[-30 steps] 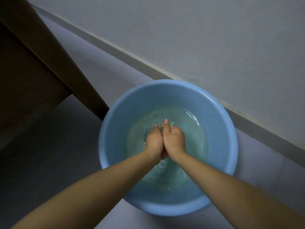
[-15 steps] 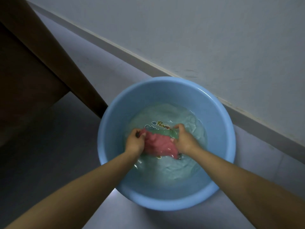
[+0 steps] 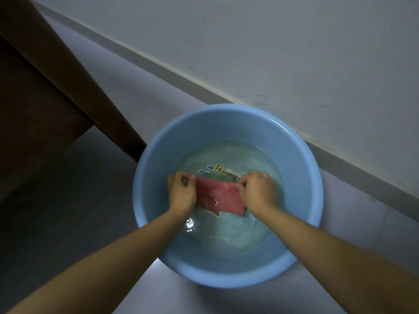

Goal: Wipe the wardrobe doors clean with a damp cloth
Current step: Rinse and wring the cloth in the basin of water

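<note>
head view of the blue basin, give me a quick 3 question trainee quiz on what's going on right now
1. True or false: the pink cloth lies in the water inside the blue basin.
2. Which hands hold the cloth? A) the left hand only B) the right hand only C) both hands
3. Fill in: the basin stands on the floor next to the ___ and its grey skirting.

Key
1. True.
2. C: the left hand grips one end, the right hand the other, with the cloth spread between them.
3. The wall.
</note>
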{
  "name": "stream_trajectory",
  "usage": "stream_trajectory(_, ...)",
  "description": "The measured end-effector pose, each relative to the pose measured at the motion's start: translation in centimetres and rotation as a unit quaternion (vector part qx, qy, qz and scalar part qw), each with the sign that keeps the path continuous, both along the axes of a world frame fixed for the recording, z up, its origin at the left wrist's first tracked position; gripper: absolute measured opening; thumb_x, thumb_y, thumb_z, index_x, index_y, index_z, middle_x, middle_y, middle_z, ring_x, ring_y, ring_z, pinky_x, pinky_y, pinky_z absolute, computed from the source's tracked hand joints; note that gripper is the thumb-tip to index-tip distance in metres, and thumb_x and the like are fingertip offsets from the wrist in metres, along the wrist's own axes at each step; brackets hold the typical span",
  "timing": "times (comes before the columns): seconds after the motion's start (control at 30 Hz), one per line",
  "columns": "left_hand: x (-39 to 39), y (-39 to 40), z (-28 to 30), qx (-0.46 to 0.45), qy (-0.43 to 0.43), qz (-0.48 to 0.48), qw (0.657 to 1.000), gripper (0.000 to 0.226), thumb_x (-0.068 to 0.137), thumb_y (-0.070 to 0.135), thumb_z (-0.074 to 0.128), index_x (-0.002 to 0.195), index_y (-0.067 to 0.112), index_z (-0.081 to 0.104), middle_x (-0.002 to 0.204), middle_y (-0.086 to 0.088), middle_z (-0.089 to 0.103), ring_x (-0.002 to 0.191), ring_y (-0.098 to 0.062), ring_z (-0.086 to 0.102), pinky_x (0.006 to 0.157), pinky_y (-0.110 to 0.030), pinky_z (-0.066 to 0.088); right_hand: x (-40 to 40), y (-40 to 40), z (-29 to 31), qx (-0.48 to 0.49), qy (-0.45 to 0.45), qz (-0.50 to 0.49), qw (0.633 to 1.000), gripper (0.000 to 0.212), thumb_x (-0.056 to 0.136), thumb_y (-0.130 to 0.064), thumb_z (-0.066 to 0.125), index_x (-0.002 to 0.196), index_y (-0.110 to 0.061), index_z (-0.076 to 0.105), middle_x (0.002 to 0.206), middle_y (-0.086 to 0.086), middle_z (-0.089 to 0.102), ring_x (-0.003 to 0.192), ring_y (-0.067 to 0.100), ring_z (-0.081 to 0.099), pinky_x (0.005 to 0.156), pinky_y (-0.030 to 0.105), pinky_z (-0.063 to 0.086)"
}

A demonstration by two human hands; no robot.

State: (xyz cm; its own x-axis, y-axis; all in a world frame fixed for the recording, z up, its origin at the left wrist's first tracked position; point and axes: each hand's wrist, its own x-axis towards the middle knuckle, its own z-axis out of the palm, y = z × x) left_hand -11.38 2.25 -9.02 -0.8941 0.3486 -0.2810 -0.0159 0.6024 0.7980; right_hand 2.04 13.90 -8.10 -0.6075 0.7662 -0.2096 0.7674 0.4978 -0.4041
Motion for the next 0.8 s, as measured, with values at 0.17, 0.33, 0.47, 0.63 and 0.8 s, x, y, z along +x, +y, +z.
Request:
stream_trajectory(0.17, 0.0, 0.3, 0.3, 0.032, -0.044, 0.022, 0.998, 0.007, 0.099, 0.018, 0.043, 0.094, 0.013, 0.045, 0.085, -0.001, 0.051, 0.084, -0.02, 0.047, 0.073, -0.028, 0.034, -0.8, -0.6, 0.1, -0.025, 0.139, -0.04, 0.989, 0.008, 0.086, -0.014, 0.055, 0.086, -0.01, 0.061, 0.083, 0.014, 0.067, 0.089, 0.034, 0.057, 0.08, 0.037, 0.039)
stream_trajectory(0.33, -1.9, 1.7, 0.1, 0.009, -0.055, 0.021, 0.998, 0.013, 0.098, 0.02, 0.047, 0.101, 0.009, 0.051, 0.097, -0.008, 0.056, 0.091, -0.022, 0.053, 0.081, -0.028, 0.039, -1.6, 1.2, -0.8, -0.015, 0.083, -0.037, 0.996, 0.014, 0.093, -0.023, 0.053, 0.097, -0.014, 0.063, 0.096, 0.01, 0.067, 0.098, 0.033, 0.057, 0.079, 0.036, 0.039)
stream_trajectory(0.47, -2.8, 2.6, -0.5, -0.022, -0.09, 0.04, 0.995, 0.01, 0.099, 0.02, 0.046, 0.098, 0.01, 0.049, 0.097, -0.008, 0.055, 0.088, -0.023, 0.052, 0.071, -0.024, 0.043, -3.0, 2.8, -1.4, -0.023, 0.088, -0.03, 0.995, 0.015, 0.09, -0.023, 0.058, 0.098, -0.015, 0.068, 0.103, 0.011, 0.062, 0.103, 0.031, 0.055, 0.084, 0.033, 0.038)
stream_trajectory(0.63, -2.1, 1.9, -1.3, -0.113, 0.057, -0.097, 0.987, 0.035, 0.092, 0.027, 0.057, 0.124, 0.014, 0.052, 0.133, -0.011, 0.043, 0.125, -0.029, 0.041, 0.106, -0.035, 0.03, -3.6, 3.1, -1.9, -0.01, 0.046, 0.1, 0.994, 0.035, 0.093, -0.035, 0.053, 0.126, -0.026, 0.058, 0.139, -0.002, 0.048, 0.128, 0.024, 0.037, 0.101, 0.029, 0.023)
stream_trajectory(0.8, -1.4, 1.6, -1.3, -0.183, 0.185, -0.354, 0.898, 0.05, 0.09, 0.045, 0.056, 0.138, 0.033, 0.046, 0.147, 0.009, 0.038, 0.138, -0.011, 0.025, 0.112, -0.037, 0.004, -2.1, 2.8, -2.5, -0.016, -0.04, 0.228, 0.973, 0.061, 0.092, -0.053, 0.048, 0.147, -0.037, 0.027, 0.155, -0.009, 0.023, 0.141, 0.021, 0.017, 0.11, 0.034, 0.007)
